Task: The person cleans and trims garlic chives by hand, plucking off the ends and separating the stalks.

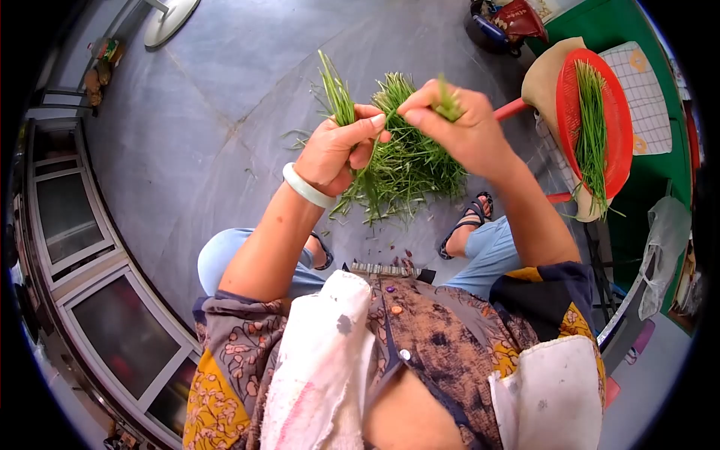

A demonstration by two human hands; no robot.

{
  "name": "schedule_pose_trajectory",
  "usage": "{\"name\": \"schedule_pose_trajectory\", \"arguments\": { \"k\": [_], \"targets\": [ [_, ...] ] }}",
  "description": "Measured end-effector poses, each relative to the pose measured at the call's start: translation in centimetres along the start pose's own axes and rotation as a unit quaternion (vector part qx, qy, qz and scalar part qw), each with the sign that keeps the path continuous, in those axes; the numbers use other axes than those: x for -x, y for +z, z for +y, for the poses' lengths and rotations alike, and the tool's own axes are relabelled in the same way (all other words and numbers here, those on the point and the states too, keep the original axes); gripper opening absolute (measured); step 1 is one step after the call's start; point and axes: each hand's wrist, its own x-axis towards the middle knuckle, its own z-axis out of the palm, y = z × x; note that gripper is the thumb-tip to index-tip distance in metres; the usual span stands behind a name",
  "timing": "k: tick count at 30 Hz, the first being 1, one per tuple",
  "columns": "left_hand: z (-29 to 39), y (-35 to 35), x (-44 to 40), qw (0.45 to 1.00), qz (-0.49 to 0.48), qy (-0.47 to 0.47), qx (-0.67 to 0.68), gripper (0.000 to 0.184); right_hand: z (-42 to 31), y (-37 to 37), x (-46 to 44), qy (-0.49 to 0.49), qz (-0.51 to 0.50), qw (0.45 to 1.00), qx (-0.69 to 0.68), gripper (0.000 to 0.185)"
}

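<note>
My left hand (330, 156), with a pale bangle (306, 187) at its wrist, is closed around a small bunch of garlic chives (336, 96) whose ends point up and away from me. My right hand (474, 136) is raised beside it, thumb and forefinger pinched close to the left fingertips. A few short green pieces (448, 103) stick out of the right fist, smeared by motion. Under and behind both hands lies a loose heap of garlic chives (416, 166) on the floor, between my feet and beyond.
At the right, a red plastic basket (621, 112) holds a tidy bundle of long chives (591, 124). A green surface (581, 26) with a checked cloth (641, 97) is beside it. A clear plastic bag (664, 240) hangs nearby. Glass-fronted cabinets (124, 330) line the left.
</note>
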Motion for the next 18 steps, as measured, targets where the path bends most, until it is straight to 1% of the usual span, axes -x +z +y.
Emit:
{"name": "schedule_pose_trajectory", "arguments": {
  "k": [2,4,6,10,11,13,14,16,17,18],
  "targets": [
    [-0.1,-0.2,-0.1,1.0,-0.018,0.01,-0.004,0.016,0.4,1.1,0.3,-0.005,-0.05,0.997,-0.05,0.01],
    [-0.4,-0.6,-0.1,1.0,-0.025,0.018,0.006,0.016,-0.1,2.0,0.6,-0.085,-0.041,0.995,0.044,0.012],
    [-0.8,-1.0,-0.3,0.999,-0.04,0.018,0.025,0.016,-0.5,2.7,0.7,-0.152,-0.033,0.98,0.123,0.017],
    [-1.2,-0.1,-0.4,0.998,-0.048,0.001,0.039,0.017,-0.1,3.2,1.0,-0.187,-0.059,0.967,0.162,0.018],
    [-1.2,0.4,-0.2,0.998,-0.041,-0.002,0.046,0.018,-0.3,3.1,0.9,-0.181,-0.04,0.972,0.143,0.017],
    [-1.1,-0.4,-0.1,0.997,-0.079,-0.002,0.024,0.021,-0.8,2.7,0.8,-0.165,-0.004,0.981,0.103,0.013],
    [-1.1,-0.3,-0.2,0.998,-0.069,-0.009,0.004,0.022,-1.3,2.0,0.5,-0.149,-0.001,0.982,0.113,0.01],
    [-0.7,0.3,0.0,0.998,-0.048,-0.024,-0.036,0.024,-0.6,0.9,0.4,-0.026,0.022,0.999,-0.018,0.012],
    [-0.7,0.3,0.1,0.998,-0.049,-0.027,-0.041,0.025,-0.3,0.4,0.3,0.037,0.033,0.995,-0.084,0.013],
    [-0.6,0.4,0.2,0.997,-0.051,-0.029,-0.045,0.026,-0.9,-0.4,0.1,0.09,0.022,0.993,-0.077,0.016]
  ]
}}
